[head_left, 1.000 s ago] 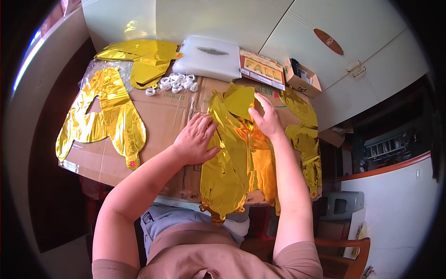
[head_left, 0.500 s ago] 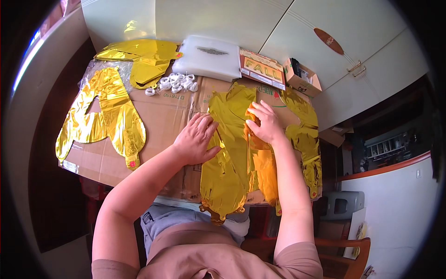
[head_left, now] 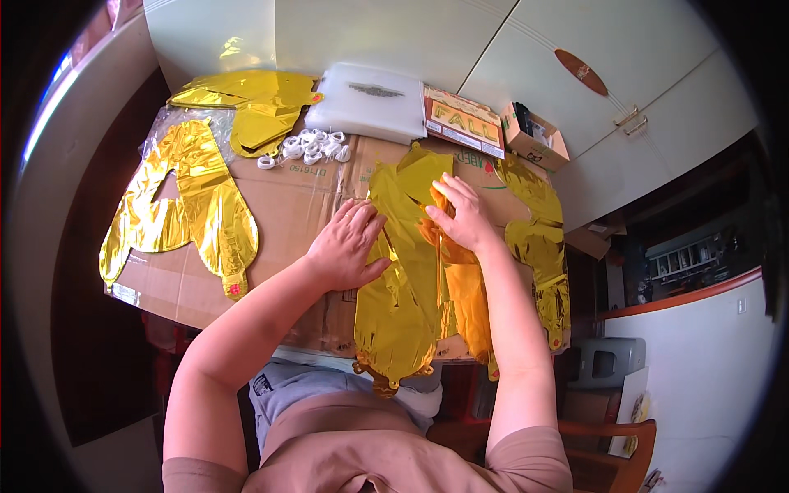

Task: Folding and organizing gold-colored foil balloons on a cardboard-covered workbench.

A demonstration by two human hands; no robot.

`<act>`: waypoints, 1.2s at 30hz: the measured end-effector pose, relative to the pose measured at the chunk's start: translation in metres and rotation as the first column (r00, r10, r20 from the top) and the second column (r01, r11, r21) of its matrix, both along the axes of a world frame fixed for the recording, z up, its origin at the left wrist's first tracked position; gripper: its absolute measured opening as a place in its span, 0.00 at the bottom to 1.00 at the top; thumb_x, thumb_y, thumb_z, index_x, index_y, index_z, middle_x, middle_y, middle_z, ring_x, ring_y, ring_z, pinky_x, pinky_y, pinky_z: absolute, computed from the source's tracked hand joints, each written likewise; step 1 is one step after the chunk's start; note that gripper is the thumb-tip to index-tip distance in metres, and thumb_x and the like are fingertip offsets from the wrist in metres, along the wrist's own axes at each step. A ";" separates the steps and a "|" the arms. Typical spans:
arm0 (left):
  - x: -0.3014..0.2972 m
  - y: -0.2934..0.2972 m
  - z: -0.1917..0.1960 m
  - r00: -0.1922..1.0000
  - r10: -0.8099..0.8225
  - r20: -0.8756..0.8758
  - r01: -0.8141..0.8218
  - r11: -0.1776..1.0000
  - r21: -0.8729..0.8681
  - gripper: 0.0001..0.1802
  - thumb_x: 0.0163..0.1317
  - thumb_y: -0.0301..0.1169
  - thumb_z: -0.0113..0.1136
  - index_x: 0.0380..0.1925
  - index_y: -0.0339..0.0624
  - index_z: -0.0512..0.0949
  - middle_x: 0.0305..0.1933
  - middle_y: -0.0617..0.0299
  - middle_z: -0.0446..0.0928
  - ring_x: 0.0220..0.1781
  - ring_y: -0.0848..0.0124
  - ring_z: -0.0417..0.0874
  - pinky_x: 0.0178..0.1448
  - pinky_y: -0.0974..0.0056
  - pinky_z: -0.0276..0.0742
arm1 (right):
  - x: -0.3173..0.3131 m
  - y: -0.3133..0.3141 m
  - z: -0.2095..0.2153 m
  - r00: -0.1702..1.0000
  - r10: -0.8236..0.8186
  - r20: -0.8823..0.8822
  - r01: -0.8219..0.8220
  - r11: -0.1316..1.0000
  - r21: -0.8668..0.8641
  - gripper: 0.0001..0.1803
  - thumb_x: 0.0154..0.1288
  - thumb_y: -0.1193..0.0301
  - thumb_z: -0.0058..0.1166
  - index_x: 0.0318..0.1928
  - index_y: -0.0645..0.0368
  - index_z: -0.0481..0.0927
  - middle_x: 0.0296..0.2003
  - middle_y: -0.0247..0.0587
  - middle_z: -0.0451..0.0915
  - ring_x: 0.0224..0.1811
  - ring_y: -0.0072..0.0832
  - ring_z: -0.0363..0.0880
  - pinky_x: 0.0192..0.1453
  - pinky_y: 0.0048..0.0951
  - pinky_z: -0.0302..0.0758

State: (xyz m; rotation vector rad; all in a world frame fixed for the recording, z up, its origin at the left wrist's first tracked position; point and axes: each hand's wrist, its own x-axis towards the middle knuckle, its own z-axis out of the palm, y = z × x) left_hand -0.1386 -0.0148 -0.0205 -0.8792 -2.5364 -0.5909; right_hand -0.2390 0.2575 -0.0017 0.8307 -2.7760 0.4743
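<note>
A flat gold foil balloon (head_left: pixel 403 287) lies lengthwise before me, its near end hanging over the table edge. My left hand (head_left: pixel 349 245) rests flat at its left edge, fingers stretched and thumb apart. On the other side, my right hand (head_left: pixel 462 215) lies over crumpled orange film (head_left: pixel 470 300), fingers extended and thumb spread. The film bunches under and beside these fingers, then runs down along the forearm. What lies beneath the palm is hidden.
Cardboard (head_left: pixel 316 193) covers the table. An A-shaped gold balloon (head_left: pixel 215 193) lies left, another gold foil balloon (head_left: pixel 267 103) behind it, and more foil (head_left: pixel 534 246) at right. White ribbon coils (head_left: pixel 312 146), clear plastic sleeves (head_left: pixel 370 103), a printed package (head_left: pixel 464 123) and a small box (head_left: pixel 534 140) line the back.
My right hand has shifted slightly left and away from me. The orange film bunched at its fingers has moved left over the gold foil. My left hand has stayed put.
</note>
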 end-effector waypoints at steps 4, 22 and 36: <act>0.000 0.000 0.000 1.000 -0.001 0.014 0.001 1.000 -0.005 0.39 0.57 0.49 0.65 0.61 0.32 0.69 0.59 0.44 0.69 0.68 0.47 0.68 0.78 0.46 0.57 | 0.020 0.005 0.026 0.987 -0.128 0.094 0.143 0.974 -0.173 0.34 0.63 0.60 0.67 0.67 0.60 0.73 0.68 0.56 0.71 0.70 0.47 0.71 0.73 0.42 0.68; 0.000 0.001 0.002 1.000 0.002 0.009 -0.002 0.999 -0.035 0.39 0.58 0.53 0.62 0.59 0.31 0.71 0.60 0.44 0.69 0.69 0.49 0.68 0.79 0.48 0.55 | 0.015 -0.022 -0.013 0.880 -0.137 -0.454 0.178 0.983 0.047 0.08 0.57 0.72 0.61 0.37 0.56 0.78 0.34 0.38 0.79 0.40 0.38 0.79 0.47 0.43 0.72; 0.001 -0.001 -0.001 1.000 0.011 0.009 -0.011 0.999 -0.039 0.40 0.59 0.54 0.62 0.60 0.30 0.70 0.60 0.43 0.69 0.69 0.49 0.68 0.79 0.48 0.56 | 0.016 -0.026 -0.005 0.843 0.239 -0.482 -0.196 0.971 0.138 0.04 0.60 0.74 0.58 0.36 0.59 0.81 0.43 0.44 0.84 0.52 0.38 0.81 0.60 0.41 0.74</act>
